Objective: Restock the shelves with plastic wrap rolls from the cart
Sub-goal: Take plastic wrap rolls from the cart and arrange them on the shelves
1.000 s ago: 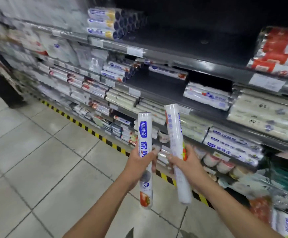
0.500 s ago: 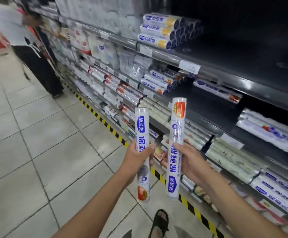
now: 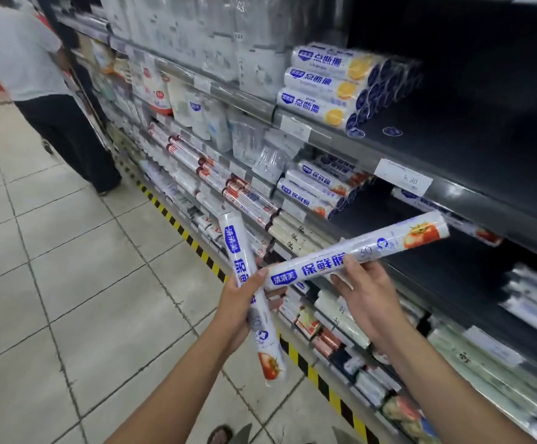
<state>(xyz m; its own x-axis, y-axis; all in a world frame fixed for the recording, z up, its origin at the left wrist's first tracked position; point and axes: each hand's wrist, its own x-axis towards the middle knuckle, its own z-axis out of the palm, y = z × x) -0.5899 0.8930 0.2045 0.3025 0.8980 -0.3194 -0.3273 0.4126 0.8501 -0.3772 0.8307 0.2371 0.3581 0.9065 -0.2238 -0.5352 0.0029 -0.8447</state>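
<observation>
Plastic wrap rolls are still out in the aisle, one in each hand and neither on a shelf yet. Half a second ago both stood upright side by side. Now the right roll [image 3: 356, 249] has swung down almost level. Its tomato-printed end reaches out past the right fingers [image 3: 368, 267] over the dark shelf [image 3: 436, 261], and its blue-label end points back toward the left thumb, where it meets the other roll. The right hand [image 3: 369, 296] holds it from beneath, with the fingers curled up round its middle.

The left hand [image 3: 240, 304] keeps its grip as before, fingers wrapped round the left roll [image 3: 265, 338] at mid-length. That roll has tipped a little, so its top leans away from the shelving and its tomato end hangs below the fingers.

Beyond the right fingertips, matching rolls [image 3: 312, 193] lie stacked on the same shelf level, and a white price tag [image 3: 403, 179] hangs from the shelf edge above. A person in a white top [image 3: 27, 59] remains up the aisle, far off past the left fingers, and now looks nearer.
</observation>
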